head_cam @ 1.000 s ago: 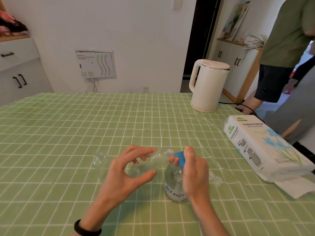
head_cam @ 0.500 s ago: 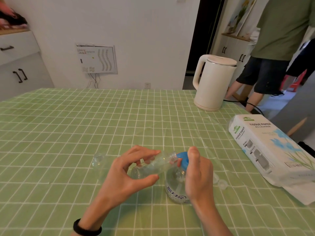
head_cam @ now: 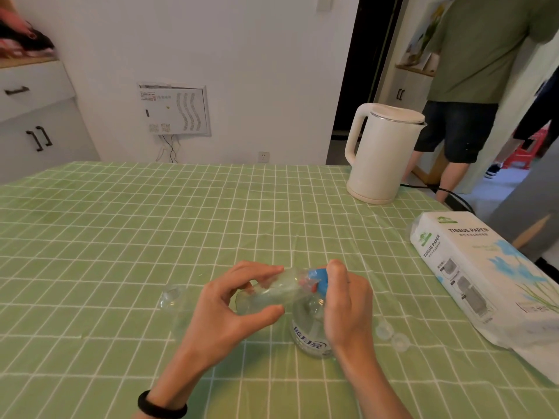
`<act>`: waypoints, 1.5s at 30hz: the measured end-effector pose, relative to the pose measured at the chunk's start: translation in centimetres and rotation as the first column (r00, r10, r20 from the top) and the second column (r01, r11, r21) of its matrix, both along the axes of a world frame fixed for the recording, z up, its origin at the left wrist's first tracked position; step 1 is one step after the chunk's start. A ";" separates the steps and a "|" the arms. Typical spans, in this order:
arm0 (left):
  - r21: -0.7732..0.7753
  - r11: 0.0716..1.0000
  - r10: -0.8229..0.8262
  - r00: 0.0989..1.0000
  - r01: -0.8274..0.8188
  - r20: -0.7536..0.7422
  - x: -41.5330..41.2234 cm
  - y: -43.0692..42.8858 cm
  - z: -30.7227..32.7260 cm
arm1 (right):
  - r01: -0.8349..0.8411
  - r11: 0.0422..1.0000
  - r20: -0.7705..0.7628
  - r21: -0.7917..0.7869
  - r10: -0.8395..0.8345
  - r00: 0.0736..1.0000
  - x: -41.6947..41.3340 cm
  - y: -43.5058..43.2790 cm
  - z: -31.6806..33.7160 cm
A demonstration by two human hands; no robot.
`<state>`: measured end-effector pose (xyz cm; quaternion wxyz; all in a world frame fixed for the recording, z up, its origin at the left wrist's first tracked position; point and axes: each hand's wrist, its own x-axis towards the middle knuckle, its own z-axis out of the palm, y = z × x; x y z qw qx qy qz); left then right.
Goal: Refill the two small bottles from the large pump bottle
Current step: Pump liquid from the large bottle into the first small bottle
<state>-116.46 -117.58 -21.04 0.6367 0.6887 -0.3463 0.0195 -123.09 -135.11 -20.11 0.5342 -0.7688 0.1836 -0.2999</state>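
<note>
Left hand (head_cam: 223, 309): pinching 1 small bottle (head_cam: 272, 290), tilted, mouth at the nozzle.
Right hand (head_cam: 348, 303): curled over the head of the large pump bottle (head_cam: 308, 328).
Risk: if the mouth drifts off, my press squirts liquid onto the tablecloth (head_cam: 151, 237).

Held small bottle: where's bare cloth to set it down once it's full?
Free: the wide cloth between the pump bottle and the kettle, and everything left of the second small bottle. Crowded: right of the pump bottle, where two caps lie before the tissue pack.
</note>
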 end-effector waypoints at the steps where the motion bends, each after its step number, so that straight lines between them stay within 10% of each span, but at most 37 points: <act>1: -0.015 1.000 0.011 1.000 -0.011 -0.007 0.0 0.1 0.0 | 0.005 1.000 0.005 0.004 -0.005 1.000 0.0 0.0 -0.1; 45: 0.025 0.998 0.061 0.994 -0.064 0.091 -0.6 0.0 -1.0 | 0.003 0.999 0.006 -0.033 -0.002 1.000 -0.1 0.2 0.2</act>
